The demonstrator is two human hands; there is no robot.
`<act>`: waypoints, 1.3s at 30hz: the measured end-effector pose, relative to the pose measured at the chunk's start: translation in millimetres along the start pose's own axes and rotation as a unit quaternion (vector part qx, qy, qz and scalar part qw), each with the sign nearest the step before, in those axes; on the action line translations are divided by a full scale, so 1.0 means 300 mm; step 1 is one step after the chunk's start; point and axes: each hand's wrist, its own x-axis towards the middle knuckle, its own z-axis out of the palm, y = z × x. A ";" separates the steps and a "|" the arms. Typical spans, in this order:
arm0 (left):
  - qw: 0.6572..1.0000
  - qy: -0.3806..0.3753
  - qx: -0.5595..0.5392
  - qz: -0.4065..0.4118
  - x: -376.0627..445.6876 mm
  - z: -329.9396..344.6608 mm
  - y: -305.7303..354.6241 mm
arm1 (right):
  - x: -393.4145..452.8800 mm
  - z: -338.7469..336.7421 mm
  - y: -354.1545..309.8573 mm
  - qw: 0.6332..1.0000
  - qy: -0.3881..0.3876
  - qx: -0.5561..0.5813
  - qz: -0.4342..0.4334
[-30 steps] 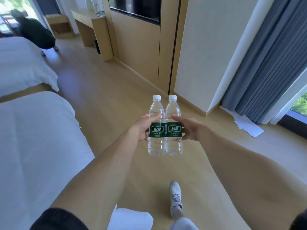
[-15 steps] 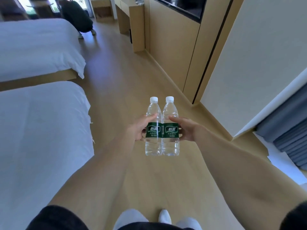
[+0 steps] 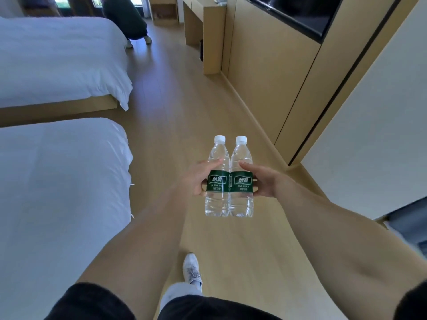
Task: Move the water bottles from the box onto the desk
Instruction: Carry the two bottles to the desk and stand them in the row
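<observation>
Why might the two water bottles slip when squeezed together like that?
The left bottle and right bottle look smooth and full, so probably heavyish. Each hand presses only its outer side, so one could perhaps slide down between them.

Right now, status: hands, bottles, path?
Left hand and right hand each grip a bottle, upright, side by side. Desk ahead; floor path open.

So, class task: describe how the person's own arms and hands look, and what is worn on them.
Both hands, left hand and right hand, are bare: no gloves, rings or watch visible. The forearms are uncovered; dark short sleeves show only at the upper arms, near the bottom edge of the picture.
</observation>
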 end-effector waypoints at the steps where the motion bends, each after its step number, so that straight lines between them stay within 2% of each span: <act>1: 1.000 0.001 -0.003 -0.001 0.046 -0.034 0.042 | 0.054 0.017 -0.049 1.000 0.001 -0.002 0.001; 8: 1.000 0.009 -0.005 0.005 0.331 -0.285 0.314 | 0.377 0.155 -0.358 1.000 -0.008 -0.016 0.006; 14: 1.000 0.016 -0.020 0.005 0.533 -0.435 0.460 | 0.594 0.228 -0.541 1.000 -0.023 -0.019 0.009; 23: 0.997 0.059 -0.048 -0.024 0.881 -0.572 0.643 | 0.985 0.257 -0.775 0.997 -0.069 -0.026 0.023; 30: 0.993 0.101 -0.048 -0.038 1.193 -0.651 0.875 | 1.315 0.241 -1.055 0.994 -0.098 -0.028 0.041; 39: 0.991 0.104 -0.073 -0.044 1.534 -0.724 1.164 | 1.641 0.191 -1.410 0.991 -0.112 -0.048 0.048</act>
